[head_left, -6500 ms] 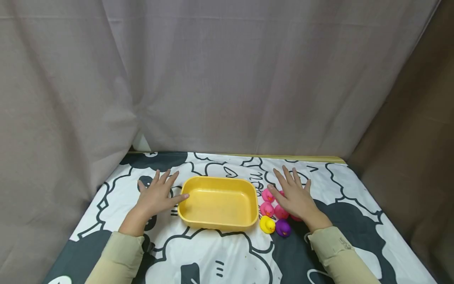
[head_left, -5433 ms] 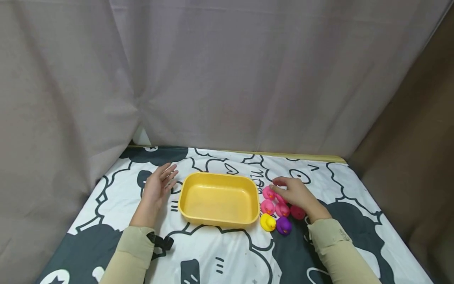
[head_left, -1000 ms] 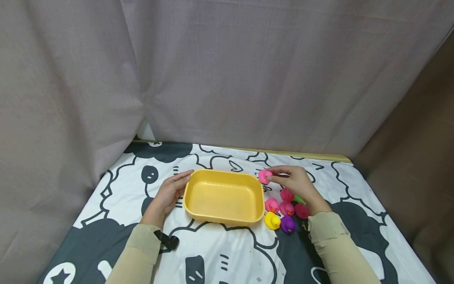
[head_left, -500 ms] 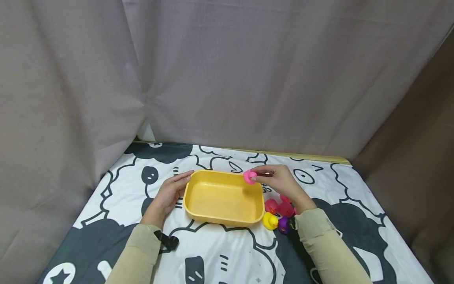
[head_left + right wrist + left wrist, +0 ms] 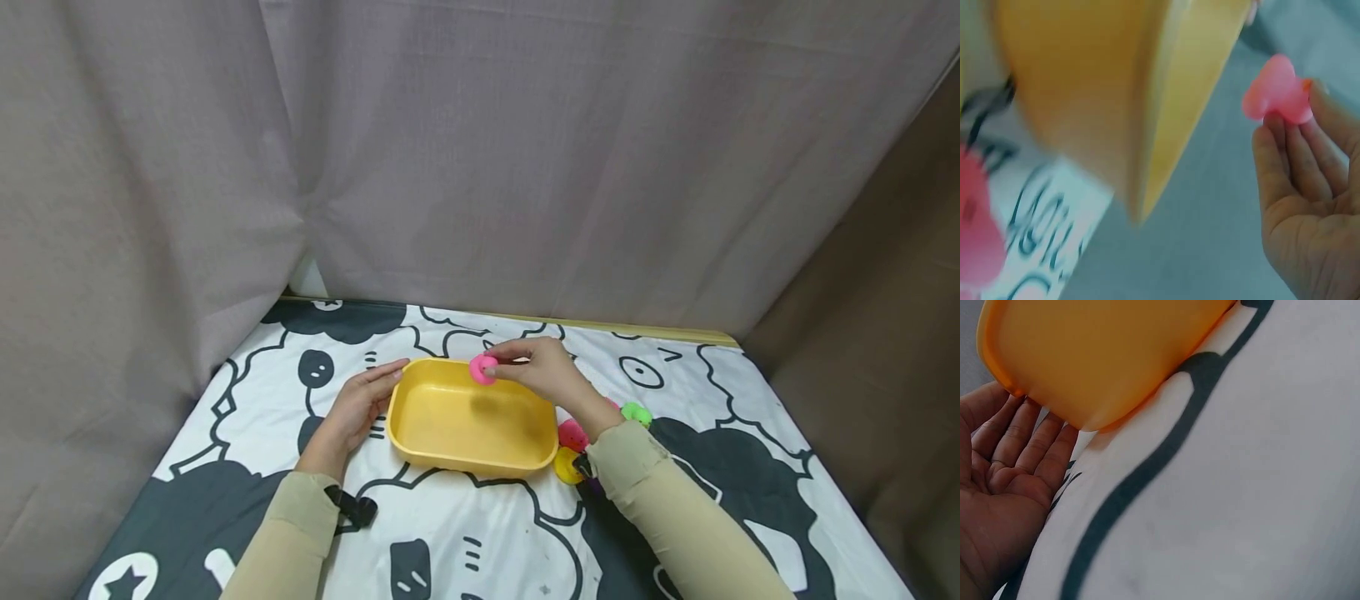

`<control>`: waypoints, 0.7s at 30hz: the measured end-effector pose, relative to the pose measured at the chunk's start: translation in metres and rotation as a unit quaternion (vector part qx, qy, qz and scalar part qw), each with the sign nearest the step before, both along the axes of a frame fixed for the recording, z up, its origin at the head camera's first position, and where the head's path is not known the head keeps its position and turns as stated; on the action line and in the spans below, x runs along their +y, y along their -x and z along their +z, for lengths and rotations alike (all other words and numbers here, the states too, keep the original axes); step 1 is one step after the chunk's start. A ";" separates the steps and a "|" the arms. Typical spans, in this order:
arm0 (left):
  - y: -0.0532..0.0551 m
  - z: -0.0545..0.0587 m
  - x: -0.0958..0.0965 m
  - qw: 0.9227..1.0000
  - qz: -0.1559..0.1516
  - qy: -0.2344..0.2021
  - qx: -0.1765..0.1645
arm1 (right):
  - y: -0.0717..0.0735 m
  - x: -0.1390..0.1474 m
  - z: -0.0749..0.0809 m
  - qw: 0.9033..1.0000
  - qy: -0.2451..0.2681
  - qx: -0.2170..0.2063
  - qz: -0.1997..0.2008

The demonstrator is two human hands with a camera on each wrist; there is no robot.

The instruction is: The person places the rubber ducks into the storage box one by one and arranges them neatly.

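A pink rubber duck is pinched between the thumb and fingers of my right hand, above the far side of a yellow plastic tray. In the right wrist view the pink duck stands out at the fingertips, beside the blurred tray. My left hand touches the tray's left end with its fingers lightly bent. The left wrist view shows that hand palm up, fingertips against the tray's outer wall. The inside of the tray holds nothing that shows.
Right of the tray lie more rubber ducks: a pink one, a yellow one and a green one. My right forearm partly hides this group. A patterned cloth covers the table, and a grey curtain hangs behind.
My right hand took a pink duck from the group and has carried it left, from beyond the tray's right edge to above the tray. My left hand earlier came to the tray's left end and stays there.
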State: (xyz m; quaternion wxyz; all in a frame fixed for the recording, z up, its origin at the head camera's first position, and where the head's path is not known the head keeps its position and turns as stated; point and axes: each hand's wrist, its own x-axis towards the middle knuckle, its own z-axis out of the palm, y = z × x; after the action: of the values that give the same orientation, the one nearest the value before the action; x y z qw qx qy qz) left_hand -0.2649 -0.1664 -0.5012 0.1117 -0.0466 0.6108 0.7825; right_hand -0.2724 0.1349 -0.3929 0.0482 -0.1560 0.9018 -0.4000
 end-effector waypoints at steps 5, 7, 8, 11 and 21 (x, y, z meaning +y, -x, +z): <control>0.000 -0.001 0.000 1.000 0.003 -0.002 -0.002 | 0.003 -0.032 -0.007 1.000 0.003 -0.003 0.028; 0.000 -0.002 0.000 1.000 0.003 -0.002 -0.003 | 0.005 -0.043 -0.012 0.999 0.002 -0.014 0.032; 0.000 -0.002 0.000 1.000 0.003 -0.002 -0.003 | 0.006 -0.048 -0.014 0.999 0.001 -0.023 0.034; 0.000 -0.003 0.001 1.000 0.003 -0.004 -0.003 | 0.007 -0.059 -0.020 0.998 -0.008 -0.056 0.040; 0.002 -0.003 0.000 1.000 0.007 -0.006 0.011 | 0.008 -0.067 -0.004 0.996 -0.019 -0.061 0.069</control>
State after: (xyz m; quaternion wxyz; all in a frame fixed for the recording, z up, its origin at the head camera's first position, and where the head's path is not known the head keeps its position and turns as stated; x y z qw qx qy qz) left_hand -0.2665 -0.1663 -0.5047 0.1002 -0.0420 0.6071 0.7871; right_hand -0.2801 0.0675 -0.3968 0.1338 -0.1919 0.8916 -0.3877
